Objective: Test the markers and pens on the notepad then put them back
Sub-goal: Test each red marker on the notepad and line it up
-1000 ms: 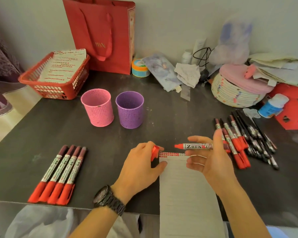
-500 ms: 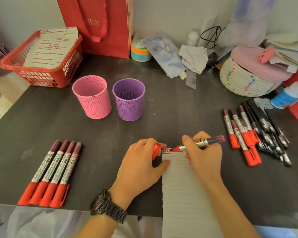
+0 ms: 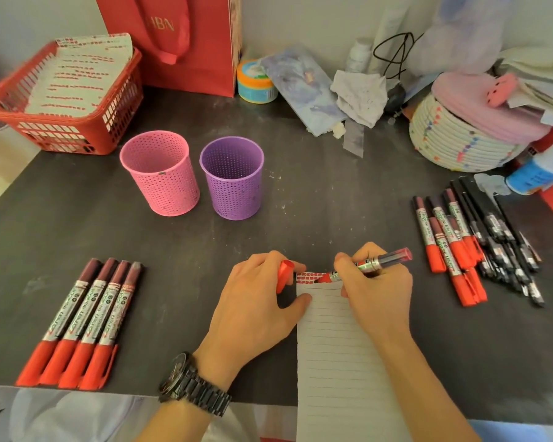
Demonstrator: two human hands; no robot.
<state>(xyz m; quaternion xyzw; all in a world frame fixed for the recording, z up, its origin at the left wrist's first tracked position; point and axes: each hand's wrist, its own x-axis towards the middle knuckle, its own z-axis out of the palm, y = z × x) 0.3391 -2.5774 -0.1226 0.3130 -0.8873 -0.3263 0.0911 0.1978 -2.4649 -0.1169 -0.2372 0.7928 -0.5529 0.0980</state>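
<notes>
Red-tipped marker with a silver printed barrel (image 3: pixel 366 265) sits slanted in the right hand (image 3: pixel 379 295), whose fingers curl round it. Its tip touches the row of red marks at the top of the narrow lined white notepad (image 3: pixel 336 362) on the dark table (image 3: pixel 316 205). The left hand (image 3: pixel 256 309) pinches the red plastic cap (image 3: pixel 284 275) in curled fingers, thumb resting on the notepad's left edge.

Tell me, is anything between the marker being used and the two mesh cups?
Nothing visible: bare table lies between the marker in the right hand and the pink cup and purple cup.
</notes>
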